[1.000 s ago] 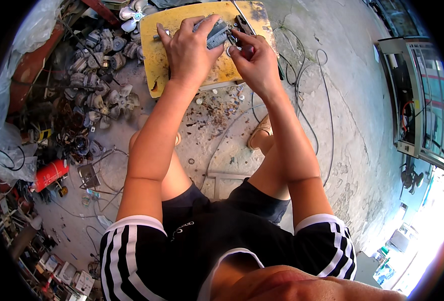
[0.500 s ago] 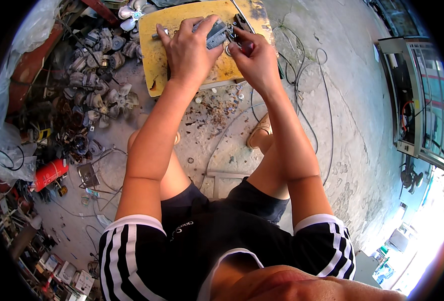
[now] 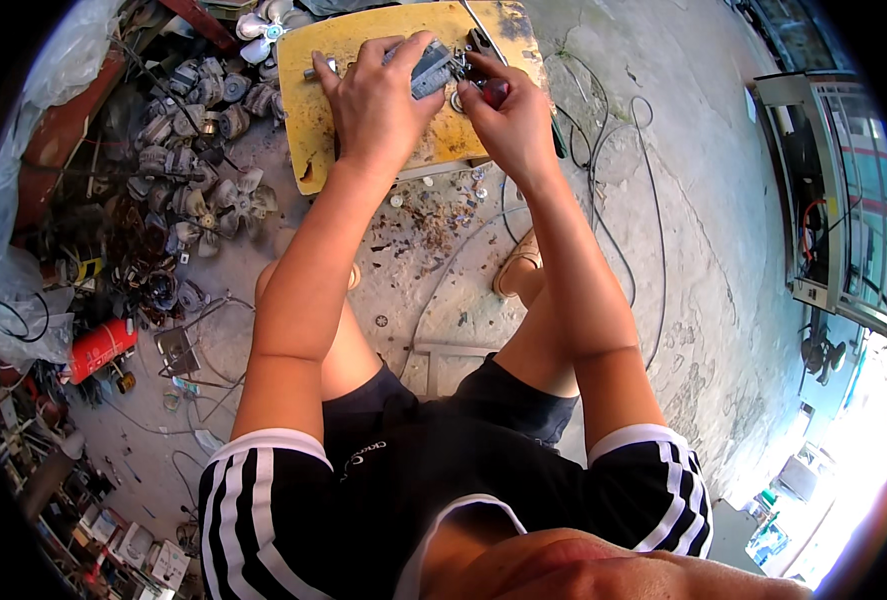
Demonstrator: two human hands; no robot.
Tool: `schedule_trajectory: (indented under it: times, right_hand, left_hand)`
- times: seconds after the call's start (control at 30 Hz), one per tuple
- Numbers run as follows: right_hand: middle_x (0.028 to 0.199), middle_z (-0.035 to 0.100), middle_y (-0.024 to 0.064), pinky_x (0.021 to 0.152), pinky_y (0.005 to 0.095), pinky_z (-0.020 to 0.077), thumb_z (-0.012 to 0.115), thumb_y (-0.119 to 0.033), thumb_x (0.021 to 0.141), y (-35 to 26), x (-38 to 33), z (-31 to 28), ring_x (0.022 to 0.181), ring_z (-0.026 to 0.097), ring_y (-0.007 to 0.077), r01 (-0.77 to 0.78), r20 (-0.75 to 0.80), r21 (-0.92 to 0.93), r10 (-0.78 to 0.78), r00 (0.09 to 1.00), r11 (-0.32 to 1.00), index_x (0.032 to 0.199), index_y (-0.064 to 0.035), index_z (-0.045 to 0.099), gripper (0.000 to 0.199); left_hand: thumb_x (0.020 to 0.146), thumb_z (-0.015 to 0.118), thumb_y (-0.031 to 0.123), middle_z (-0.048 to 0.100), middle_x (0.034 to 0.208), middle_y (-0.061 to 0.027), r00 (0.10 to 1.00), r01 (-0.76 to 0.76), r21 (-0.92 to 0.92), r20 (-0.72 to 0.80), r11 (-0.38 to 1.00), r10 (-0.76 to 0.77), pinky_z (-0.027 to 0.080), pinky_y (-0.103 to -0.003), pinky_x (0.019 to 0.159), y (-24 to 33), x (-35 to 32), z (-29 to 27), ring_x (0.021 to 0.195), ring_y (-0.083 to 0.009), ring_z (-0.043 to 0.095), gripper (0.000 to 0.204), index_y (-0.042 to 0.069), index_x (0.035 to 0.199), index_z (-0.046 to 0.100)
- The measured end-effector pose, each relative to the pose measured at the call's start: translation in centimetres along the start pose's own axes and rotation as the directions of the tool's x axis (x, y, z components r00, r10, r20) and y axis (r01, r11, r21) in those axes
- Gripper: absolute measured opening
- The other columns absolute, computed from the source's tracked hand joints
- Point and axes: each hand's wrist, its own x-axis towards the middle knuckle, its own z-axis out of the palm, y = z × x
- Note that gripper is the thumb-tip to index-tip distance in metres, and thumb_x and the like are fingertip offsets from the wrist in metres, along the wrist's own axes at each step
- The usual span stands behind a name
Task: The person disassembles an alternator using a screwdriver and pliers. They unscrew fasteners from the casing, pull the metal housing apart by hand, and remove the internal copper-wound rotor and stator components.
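Observation:
Over a worn yellow tabletop [image 3: 313, 130], my left hand [image 3: 378, 105] is closed around a grey, box-shaped metal part [image 3: 430, 72], fingers across its top and thumb on its near side. My right hand [image 3: 511, 118] grips a screwdriver by its dark red handle [image 3: 496, 92]. The tool's tip points toward the right end of the grey part, though my fingers partly cover it. Small metal bits [image 3: 460, 65] lie at that end, and a ring-shaped piece [image 3: 456, 101] sits by my right fingertips. Beside my left thumb lies a short silver cylinder [image 3: 321, 69].
Dirty small motors [image 3: 203, 90] and fan blades [image 3: 243, 200] are heaped on the floor at left. A red cylinder [image 3: 101, 350] lies below them. Black cables [image 3: 593, 140] loop on the concrete right of the table. A glass-fronted cabinet [image 3: 843, 190] stands far right.
My right hand has turned slightly, so more of the red handle shows. My left hand and the grey part stay almost in place.

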Motion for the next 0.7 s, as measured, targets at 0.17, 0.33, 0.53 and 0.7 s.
schedule_trajectory:
  times: [0.17,0.33,0.53,0.7]
  right_hand:
    - [0.080,0.063,0.0076,0.068,0.0304,0.0494,0.071,-0.016,0.085,-0.9,-0.2,-0.2,0.067,0.057,0.0148,-0.118,0.028,0.057,0.116,0.993,0.991,0.110,-0.0052,0.073,0.027]
    - [0.076,0.060,0.0053,0.067,0.0293,0.0484,0.072,-0.017,0.085,-0.1,-0.1,0.2,0.066,0.054,0.0130,-0.106,0.020,0.081,0.105,0.994,0.991,0.112,-0.0057,0.073,0.028]
    - [0.080,0.060,0.0053,0.068,0.0300,0.0479,0.072,-0.019,0.086,0.5,0.0,0.2,0.068,0.053,0.0134,-0.112,0.028,0.034,0.111,0.993,0.993,0.114,-0.0059,0.072,0.031]
    - [0.072,0.058,0.0025,0.064,0.0295,0.0467,0.072,-0.019,0.085,0.1,0.1,0.3,0.064,0.051,0.0122,-0.143,0.045,0.098,0.140,0.989,0.985,0.115,-0.0041,0.072,0.033]
  left_hand:
    - [0.067,0.088,0.031,0.065,0.110,-0.0016,0.999,-0.017,-0.020,-0.045,1.000,0.016,0.022,-0.070,0.111,-0.1,0.0,0.3,0.101,-0.0241,0.067,0.061,0.027,0.124,0.066]
    - [0.068,0.087,0.032,0.065,0.110,-0.0015,0.999,-0.019,-0.015,-0.040,1.000,0.018,0.022,-0.070,0.111,-0.1,0.0,0.4,0.100,-0.0248,0.067,0.060,0.027,0.124,0.066]
    - [0.071,0.084,0.033,0.067,0.112,-0.0020,1.000,0.008,0.001,-0.005,1.000,-0.008,0.023,-0.070,0.110,0.0,0.2,-0.1,0.107,-0.0223,0.065,0.058,0.023,0.126,0.066]
    - [0.073,0.083,0.034,0.067,0.111,-0.0029,1.000,0.012,0.021,-0.005,1.000,-0.012,0.024,-0.069,0.111,-0.1,0.3,0.0,0.106,-0.0233,0.065,0.057,0.024,0.127,0.066]
